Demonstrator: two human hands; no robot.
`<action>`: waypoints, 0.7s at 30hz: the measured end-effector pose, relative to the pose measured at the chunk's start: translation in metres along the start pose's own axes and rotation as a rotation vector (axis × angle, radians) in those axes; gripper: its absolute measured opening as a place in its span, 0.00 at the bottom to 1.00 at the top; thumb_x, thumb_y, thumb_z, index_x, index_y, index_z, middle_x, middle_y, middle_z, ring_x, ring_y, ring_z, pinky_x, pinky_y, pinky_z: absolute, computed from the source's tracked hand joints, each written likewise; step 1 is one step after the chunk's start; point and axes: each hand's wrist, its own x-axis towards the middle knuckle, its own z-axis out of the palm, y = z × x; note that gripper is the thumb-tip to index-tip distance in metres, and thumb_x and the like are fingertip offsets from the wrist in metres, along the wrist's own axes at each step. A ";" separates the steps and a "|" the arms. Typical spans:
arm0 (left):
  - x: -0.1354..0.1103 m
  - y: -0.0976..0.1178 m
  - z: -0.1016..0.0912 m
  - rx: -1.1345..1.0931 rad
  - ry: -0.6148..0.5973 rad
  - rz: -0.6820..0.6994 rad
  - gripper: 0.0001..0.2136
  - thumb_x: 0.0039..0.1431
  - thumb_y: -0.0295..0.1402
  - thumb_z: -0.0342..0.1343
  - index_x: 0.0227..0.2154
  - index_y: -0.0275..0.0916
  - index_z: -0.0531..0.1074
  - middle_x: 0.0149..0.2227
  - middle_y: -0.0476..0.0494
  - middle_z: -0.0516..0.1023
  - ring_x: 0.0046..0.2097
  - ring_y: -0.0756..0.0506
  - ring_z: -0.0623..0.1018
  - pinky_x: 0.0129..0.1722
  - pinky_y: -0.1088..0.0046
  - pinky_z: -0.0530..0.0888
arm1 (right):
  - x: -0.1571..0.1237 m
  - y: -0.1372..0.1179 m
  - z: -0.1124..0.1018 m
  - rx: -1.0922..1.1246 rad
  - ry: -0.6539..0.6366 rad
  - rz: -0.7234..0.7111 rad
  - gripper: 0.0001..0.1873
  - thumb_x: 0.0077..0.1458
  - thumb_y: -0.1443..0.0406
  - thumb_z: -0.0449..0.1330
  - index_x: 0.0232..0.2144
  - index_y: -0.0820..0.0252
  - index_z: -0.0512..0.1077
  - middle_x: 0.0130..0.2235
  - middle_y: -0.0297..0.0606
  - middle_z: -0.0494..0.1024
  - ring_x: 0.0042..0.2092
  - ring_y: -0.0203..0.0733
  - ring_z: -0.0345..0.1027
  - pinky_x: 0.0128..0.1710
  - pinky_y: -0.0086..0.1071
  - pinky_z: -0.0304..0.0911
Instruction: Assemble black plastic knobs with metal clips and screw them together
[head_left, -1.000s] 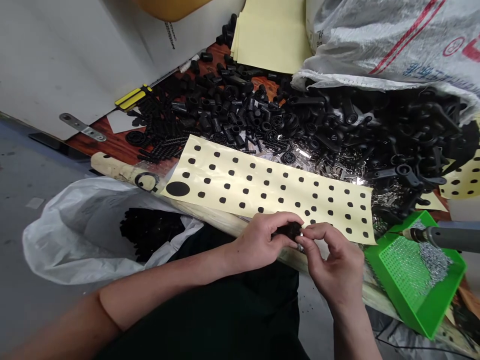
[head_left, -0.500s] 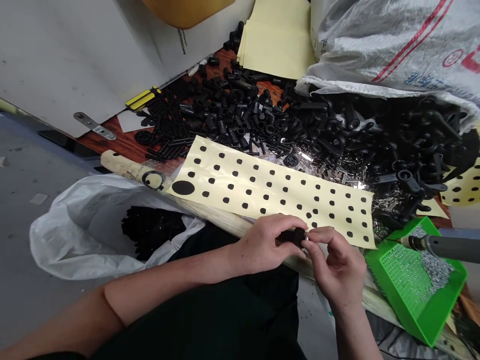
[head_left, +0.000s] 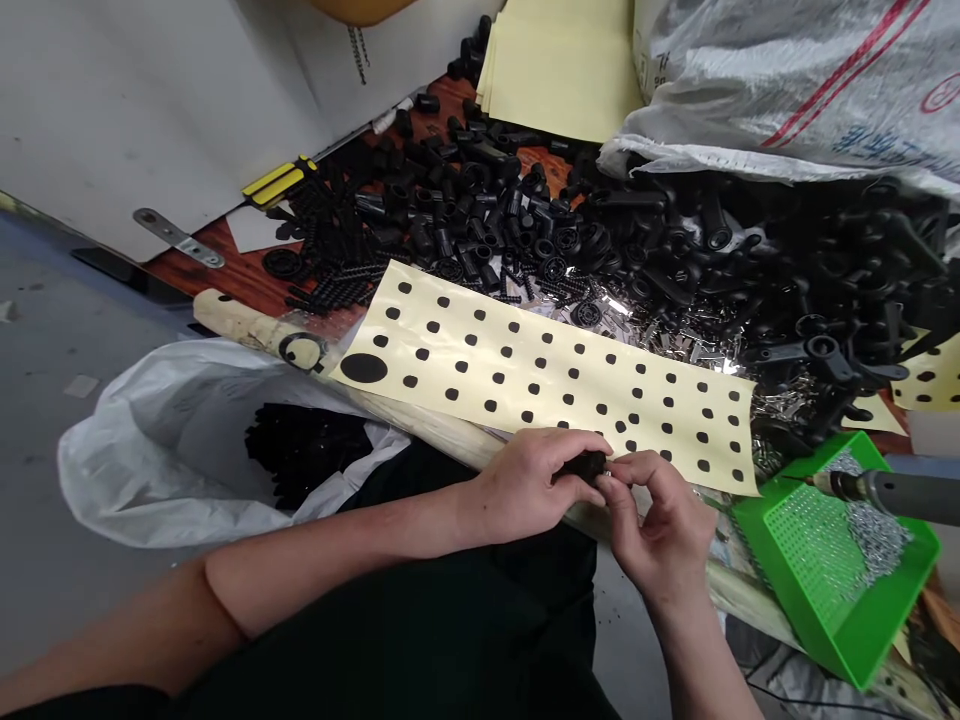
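My left hand (head_left: 525, 485) is closed around a small black plastic part (head_left: 585, 464) at the near edge of the table. My right hand (head_left: 660, 520) meets it from the right, fingertips pinched against the end of that same part. What the right fingertips hold there is too small to make out. Just beyond both hands lies a pale yellow sheet dotted with black round stickers (head_left: 540, 375).
A heap of black plastic parts (head_left: 675, 250) and small metal pieces covers the table. A green tray of screws (head_left: 832, 560) with an electric screwdriver (head_left: 892, 490) sits at right. A white bag of black parts (head_left: 225, 450) hangs at left. Woven sack (head_left: 787, 90) at back right.
The view has shifted slightly. Both hands stay together on the small black part, the right fingers working at its end; the hands sit a little lower against the sheet's edge.
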 end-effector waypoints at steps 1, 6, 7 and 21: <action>0.000 0.000 0.000 0.009 0.002 0.012 0.11 0.55 0.25 0.61 0.42 0.38 0.73 0.38 0.46 0.82 0.40 0.46 0.80 0.40 0.72 0.74 | -0.001 0.000 0.000 -0.003 0.004 0.000 0.08 0.55 0.74 0.59 0.30 0.57 0.66 0.27 0.31 0.72 0.29 0.33 0.68 0.29 0.27 0.64; -0.002 0.002 0.002 0.015 0.037 0.102 0.07 0.58 0.30 0.59 0.40 0.36 0.73 0.39 0.42 0.81 0.41 0.45 0.80 0.43 0.70 0.75 | 0.000 -0.005 -0.008 0.009 0.012 0.033 0.06 0.55 0.73 0.59 0.30 0.57 0.67 0.27 0.31 0.73 0.28 0.34 0.70 0.27 0.27 0.65; -0.002 0.003 0.002 0.018 0.045 0.107 0.08 0.58 0.30 0.59 0.41 0.36 0.73 0.38 0.42 0.81 0.40 0.45 0.80 0.42 0.70 0.76 | 0.000 -0.006 -0.009 0.009 0.008 0.033 0.06 0.54 0.73 0.60 0.30 0.57 0.67 0.26 0.31 0.74 0.28 0.34 0.70 0.27 0.27 0.65; -0.004 0.000 0.001 0.055 0.082 0.179 0.07 0.58 0.30 0.58 0.40 0.36 0.73 0.40 0.39 0.80 0.46 0.42 0.78 0.49 0.65 0.75 | 0.002 -0.009 -0.007 0.065 -0.038 0.093 0.07 0.54 0.72 0.60 0.27 0.58 0.68 0.24 0.30 0.73 0.26 0.33 0.69 0.27 0.26 0.65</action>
